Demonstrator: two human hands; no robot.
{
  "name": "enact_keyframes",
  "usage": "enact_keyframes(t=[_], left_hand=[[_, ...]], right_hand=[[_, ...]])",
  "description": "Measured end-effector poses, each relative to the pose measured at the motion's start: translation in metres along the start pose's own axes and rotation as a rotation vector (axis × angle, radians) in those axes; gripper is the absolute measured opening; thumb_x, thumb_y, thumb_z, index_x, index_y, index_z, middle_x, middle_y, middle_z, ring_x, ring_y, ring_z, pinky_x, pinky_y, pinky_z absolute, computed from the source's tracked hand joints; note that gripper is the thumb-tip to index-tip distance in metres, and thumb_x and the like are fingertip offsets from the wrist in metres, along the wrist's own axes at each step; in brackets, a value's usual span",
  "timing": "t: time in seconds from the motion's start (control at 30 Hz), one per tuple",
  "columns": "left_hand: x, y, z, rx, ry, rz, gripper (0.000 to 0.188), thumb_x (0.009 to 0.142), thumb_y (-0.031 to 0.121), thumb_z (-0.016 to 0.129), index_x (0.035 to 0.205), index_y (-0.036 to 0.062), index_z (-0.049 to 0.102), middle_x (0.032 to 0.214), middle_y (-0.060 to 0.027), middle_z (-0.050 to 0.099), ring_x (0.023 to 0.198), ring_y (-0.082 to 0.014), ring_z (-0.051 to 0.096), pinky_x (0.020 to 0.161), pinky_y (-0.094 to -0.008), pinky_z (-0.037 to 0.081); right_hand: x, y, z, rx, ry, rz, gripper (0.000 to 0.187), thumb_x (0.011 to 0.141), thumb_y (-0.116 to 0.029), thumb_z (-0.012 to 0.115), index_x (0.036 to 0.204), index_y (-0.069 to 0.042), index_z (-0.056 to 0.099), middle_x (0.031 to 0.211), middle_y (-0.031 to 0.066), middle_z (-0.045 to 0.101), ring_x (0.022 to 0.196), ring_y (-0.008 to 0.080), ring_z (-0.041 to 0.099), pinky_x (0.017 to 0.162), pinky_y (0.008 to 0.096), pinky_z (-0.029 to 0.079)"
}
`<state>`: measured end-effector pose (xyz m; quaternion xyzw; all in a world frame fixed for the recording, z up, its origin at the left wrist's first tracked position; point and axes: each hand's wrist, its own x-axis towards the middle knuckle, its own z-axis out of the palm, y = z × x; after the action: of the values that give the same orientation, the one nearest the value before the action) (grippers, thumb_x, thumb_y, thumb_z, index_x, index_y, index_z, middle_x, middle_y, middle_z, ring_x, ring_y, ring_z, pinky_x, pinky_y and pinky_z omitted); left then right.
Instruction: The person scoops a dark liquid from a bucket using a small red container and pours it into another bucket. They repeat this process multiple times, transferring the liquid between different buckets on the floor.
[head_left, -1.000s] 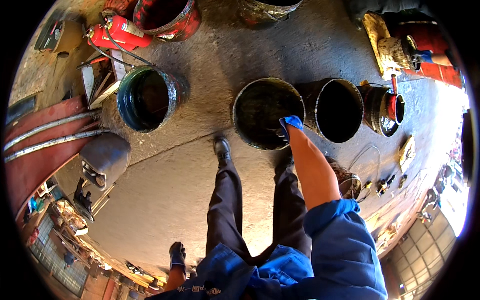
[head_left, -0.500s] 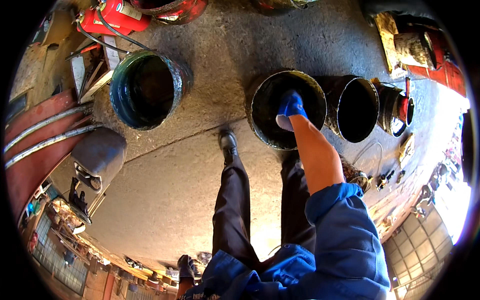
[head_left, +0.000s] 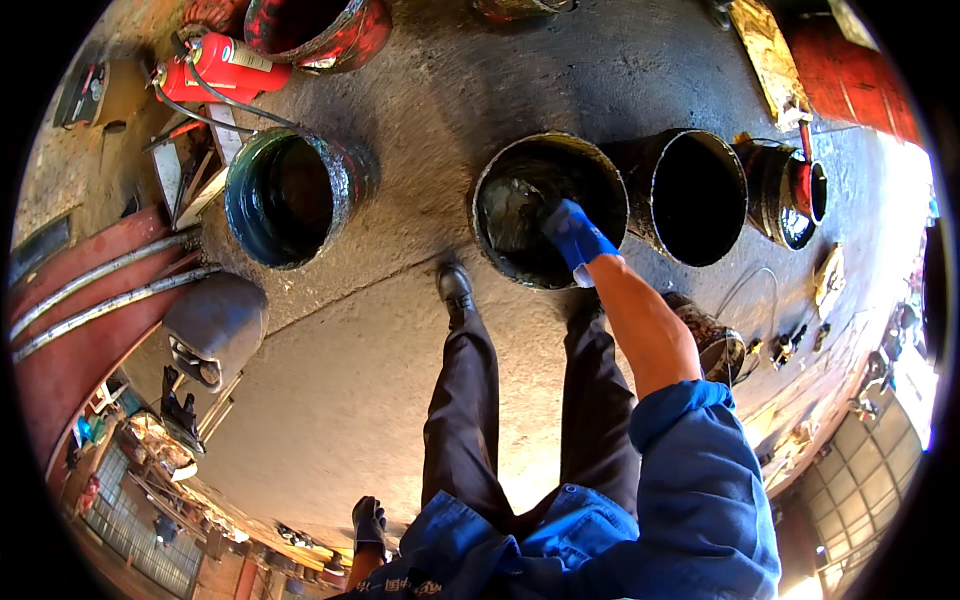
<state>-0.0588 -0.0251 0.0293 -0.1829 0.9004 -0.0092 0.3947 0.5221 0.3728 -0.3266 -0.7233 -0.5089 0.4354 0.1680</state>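
My right hand [head_left: 580, 238], in a blue glove with a pale cuff, reaches into the mouth of a dark, grimy drum [head_left: 478, 242] in front of me. Its fingers are bent round the edge of a wet, grey, round can-like vessel [head_left: 511, 214] inside the drum; the fingertips are lost in shadow. My left hand [head_left: 369, 522] hangs low at my left side in a dark, soiled glove. Its fingers are loosely bent and apart, with nothing seen in them.
To the right stand a second black drum [head_left: 655, 200] and a smaller bucket [head_left: 770, 210]. A blue-lined drum [head_left: 335, 200], red fire extinguishers [head_left: 235, 65] and a dark jerrycan [head_left: 215, 320] are on the left. A red-stained drum [head_left: 365, 35] stands farther off.
My right hand has drawn back toward the drum's near right rim. The round grey vessel now shows inside the drum. My left hand has risen slightly.
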Motion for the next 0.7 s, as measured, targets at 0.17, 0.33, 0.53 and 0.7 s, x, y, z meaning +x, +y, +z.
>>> enact_keyframes(t=[0.17, 0.33, 0.53, 0.7], left_hand=[[-0.010, 0.021, 0.035, 0.038, -0.164, 0.101, 0.027, 0.079, 0.033, 0.058, 0.104, 0.0237, 0.053, 0.090, 0.0010, 0.058, 0.081, -0.0178, 0.050, 0.068, -0.0364, 0.037], [-0.047, 0.020, 0.000, 0.016, -0.054, 0.152, 0.032, 0.079, 0.033, 0.058, 0.109, 0.0222, 0.052, 0.095, -0.0006, 0.057, 0.084, -0.0191, 0.050, 0.071, -0.0370, 0.038], [-0.052, 0.039, 0.020, 0.057, -0.066, 0.198, 0.023, 0.078, 0.031, 0.059, 0.099, 0.0206, 0.056, 0.085, 0.0029, 0.056, 0.073, -0.0130, 0.050, 0.064, -0.0330, 0.038], [-0.066, 0.053, 0.048, 0.084, -0.136, 0.243, 0.022, 0.078, 0.031, 0.059, 0.098, 0.0214, 0.056, 0.083, 0.0031, 0.056, 0.073, -0.0129, 0.049, 0.064, -0.0331, 0.038]], right_hand=[[0.000, 0.074, -0.052, 1.095, -0.691, -0.437, 0.023, 0.078, -0.016, 0.054, 0.098, -0.006, 0.061, 0.067, 0.0088, 0.061, 0.055, 0.0179, 0.059, 0.051, 0.0301, 0.046], [-0.043, -0.089, -0.048, 0.212, -0.195, 0.203, 0.020, 0.078, -0.020, 0.053, 0.082, -0.004, 0.065, 0.062, 0.0098, 0.061, 0.050, 0.0230, 0.056, 0.049, 0.0314, 0.046], [-0.065, -0.109, -0.118, 0.210, -0.214, 0.067, 0.021, 0.081, -0.017, 0.052, 0.096, -0.005, 0.061, 0.070, 0.0073, 0.062, 0.052, 0.0152, 0.055, 0.047, 0.0322, 0.048], [-0.063, -0.084, -0.129, 0.317, -0.307, 0.353, 0.017, 0.079, -0.012, 0.050, 0.088, -0.003, 0.062, 0.067, 0.0063, 0.060, 0.057, 0.0135, 0.054, 0.053, 0.0291, 0.047]])
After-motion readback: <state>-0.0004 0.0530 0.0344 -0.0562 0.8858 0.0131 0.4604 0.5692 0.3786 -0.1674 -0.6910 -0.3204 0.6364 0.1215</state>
